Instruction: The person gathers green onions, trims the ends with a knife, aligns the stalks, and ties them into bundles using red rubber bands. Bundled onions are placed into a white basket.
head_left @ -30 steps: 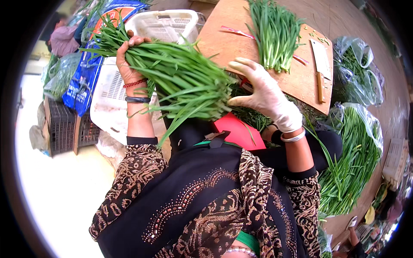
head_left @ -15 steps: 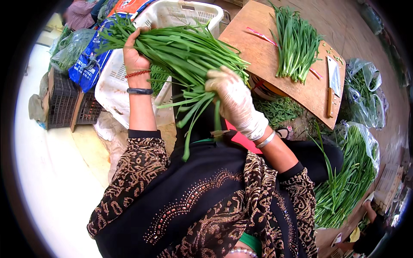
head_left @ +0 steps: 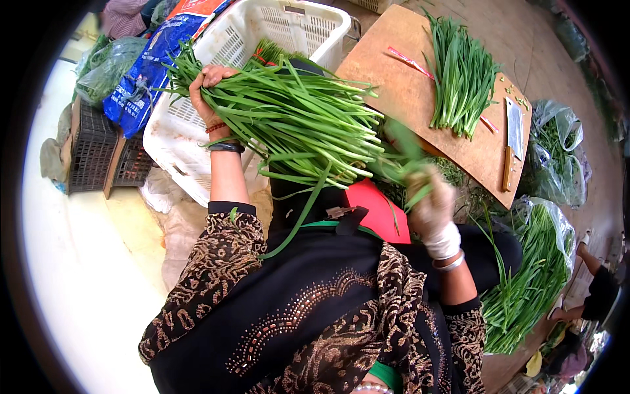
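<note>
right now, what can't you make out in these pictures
All in the head view:
Right hand: fingers smeared by motion blur, so its grip is unclear.
Left hand: palm hidden by the held green bunch.
Red-tied bunch in the basket: lower part hidden behind the held leaves.
Person in a checked sleeve: cut off by the top edge.

Worn on the head, the wide fisheye camera looks down closely on the left hand (head_left: 207, 95) and right hand (head_left: 432, 207).

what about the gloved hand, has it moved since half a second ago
Yes: judged against the knife on the board, the gloved right hand has moved rightward and lower in the view.
</note>
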Demonstrator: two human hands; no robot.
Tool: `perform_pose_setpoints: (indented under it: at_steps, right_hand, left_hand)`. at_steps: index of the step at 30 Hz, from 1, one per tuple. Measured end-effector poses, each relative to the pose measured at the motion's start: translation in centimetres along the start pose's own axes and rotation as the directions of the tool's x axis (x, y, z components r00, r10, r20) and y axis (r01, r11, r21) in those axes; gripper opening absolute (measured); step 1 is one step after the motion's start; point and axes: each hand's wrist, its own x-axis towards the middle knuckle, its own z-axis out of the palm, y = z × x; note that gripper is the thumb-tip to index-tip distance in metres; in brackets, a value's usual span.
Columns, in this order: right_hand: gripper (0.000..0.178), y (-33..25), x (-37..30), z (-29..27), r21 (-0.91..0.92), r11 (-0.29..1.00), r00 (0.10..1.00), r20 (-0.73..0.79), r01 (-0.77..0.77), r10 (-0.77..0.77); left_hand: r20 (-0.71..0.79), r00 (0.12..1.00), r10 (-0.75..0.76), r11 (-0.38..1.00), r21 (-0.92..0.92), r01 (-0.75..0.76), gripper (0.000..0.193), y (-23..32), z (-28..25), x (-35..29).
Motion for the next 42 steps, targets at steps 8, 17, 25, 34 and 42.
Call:
perform_pose_setpoints:
  at_steps: [8, 17, 25, 34, 42]
  right_hand:
    - [0.055, -0.5, 11.9, -1.4, 0.223, 0.941, 0.963, 0.152, -0.254, 0.224]
    - [0.027, 2.8, 17.7, 7.5, 0.313, 0.890, 0.924, 0.297, -0.332, 0.240]
    - [0.030, 4.1, 13.5, 1.0, 0.559, 0.721, 0.909, 0.189, -0.410, 0.371]
    - [0.056, -0.4, 14.6, 3.1, -0.159, 0.883, 0.760, 0.457, -0.442, 0.462]
    - [0.043, 0.5, 13.2, 3.7, 0.213, 0.768, 0.736, 0.518, -0.604, 0.436]
  left_hand:
    - [0.124, 0.992, -0.019, 1.000, 0.008, 0.018, 0.014, -0.6, -1.0, 1.3]
    - [0.027, 0.991, 0.128, 0.915, 0.382, -0.129, 0.029, 1.3, -2.1, 0.5]
    - [0.272, 0.960, 0.062, 0.991, -0.130, -0.027, 0.014, 0.7, -4.0, -0.1]
    - [0.200, 0.968, 0.149, 0.976, 0.125, -0.176, 0.019, 0.0, -2.7, -0.5]
    - [0.096, 0.977, 0.191, 0.969, 0.142, -0.203, 0.011, 0.2, -2.8, -0.5]
